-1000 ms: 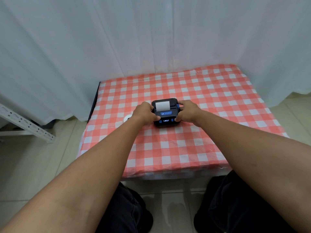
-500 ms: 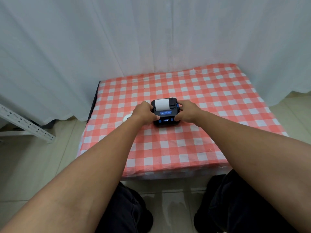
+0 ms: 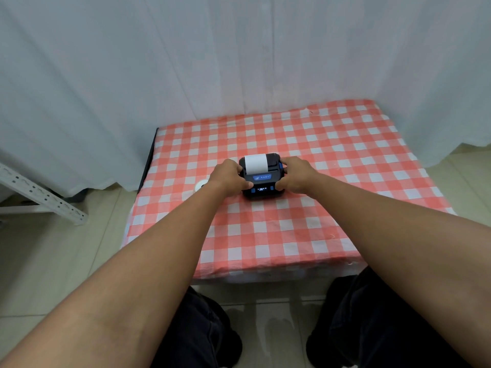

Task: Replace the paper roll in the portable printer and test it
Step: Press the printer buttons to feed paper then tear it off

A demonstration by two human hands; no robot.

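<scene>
A small black and blue portable printer (image 3: 261, 181) stands near the middle of the checked table. A strip of white paper (image 3: 255, 163) comes out of its top and lies over the lid. Its small front display is lit. My left hand (image 3: 229, 176) grips the printer's left side, thumb on the front. My right hand (image 3: 295, 175) grips the right side, thumb near the front buttons. A white paper roll (image 3: 200, 185) lies on the cloth just left of my left wrist, mostly hidden by my arm.
The table is low, with a red-and-white checked cloth (image 3: 332, 160). White curtains (image 3: 239, 54) hang behind and to both sides. A perforated metal rail (image 3: 42, 197) slants over the tiled floor at the left. My knees are below the table's front edge.
The strip of white paper on top of the printer has grown longer. Both hands have stayed on the printer's sides.
</scene>
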